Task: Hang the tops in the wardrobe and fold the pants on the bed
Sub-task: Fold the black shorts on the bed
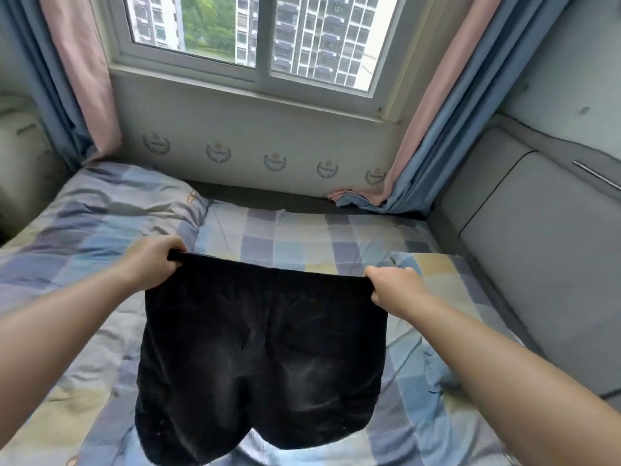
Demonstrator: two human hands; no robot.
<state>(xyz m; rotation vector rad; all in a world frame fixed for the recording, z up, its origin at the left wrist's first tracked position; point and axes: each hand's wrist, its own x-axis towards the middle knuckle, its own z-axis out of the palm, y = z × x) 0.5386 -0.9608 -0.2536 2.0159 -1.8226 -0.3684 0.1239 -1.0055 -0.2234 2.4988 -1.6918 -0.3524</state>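
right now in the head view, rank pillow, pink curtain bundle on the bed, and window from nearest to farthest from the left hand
1. pillow, just beyond the left hand, bed's left side
2. pink curtain bundle, across the bed, right
3. window, on the wall above

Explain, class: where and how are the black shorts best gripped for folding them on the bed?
Probably at the waistband's two ends, from above. The black shorts hang with the band stretched straight between the left hand and right hand, legs dangling over the checked bedsheet. That firm, straight edge keeps the cloth spread flat for lowering.
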